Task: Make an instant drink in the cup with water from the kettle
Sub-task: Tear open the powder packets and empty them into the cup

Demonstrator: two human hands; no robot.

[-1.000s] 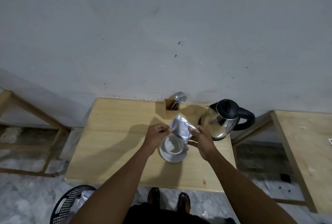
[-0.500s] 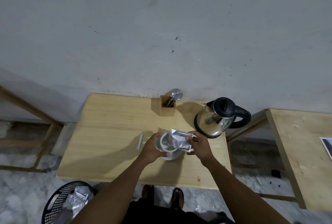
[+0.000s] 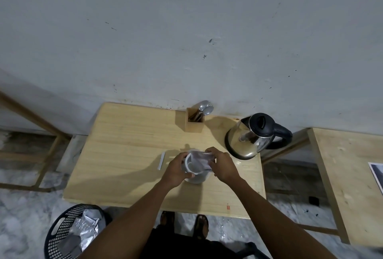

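A white cup (image 3: 193,168) stands on a white saucer (image 3: 196,180) near the middle of the wooden table (image 3: 128,150). My left hand (image 3: 176,170) grips the cup's left side. My right hand (image 3: 221,165) holds a silver sachet (image 3: 202,158) tipped over the cup's mouth. The sachet's contents are too blurred to make out. A steel kettle (image 3: 248,140) with a black lid and handle stands at the right rear of the table, apart from both hands.
A torn white strip (image 3: 161,161) lies left of the cup. A wooden holder with spoons (image 3: 195,120) stands by the wall. A black basket (image 3: 68,233) with silver wrappers sits on the floor at lower left. Another wooden table (image 3: 348,175) is at the right.
The sachet was held up in both hands above the cup; my left hand has dropped to grip the cup and my right has lowered and tipped the sachet over it. The strip appeared on the table.
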